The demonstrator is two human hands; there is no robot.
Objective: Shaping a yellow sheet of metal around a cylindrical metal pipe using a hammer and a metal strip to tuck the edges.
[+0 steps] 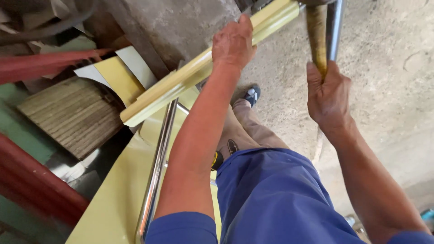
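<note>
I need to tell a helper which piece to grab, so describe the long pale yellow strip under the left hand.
Start at the concrete floor, then find the left hand. It presses on a long pale yellow folded strip running diagonally. Unlike the flat yellow sheet below, it is narrow and folded lengthwise.

The folded yellow strip (190, 74) is smooth painted metal. At one o'clock, the handle (317, 36) looks like worn wood. The floor (389, 68) is rough grey concrete.

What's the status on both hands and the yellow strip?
Left hand pressing flat on folded yellow strip, not gripping. Right hand shut on wooden handle. Steel rail alongside; nothing blocking.
</note>
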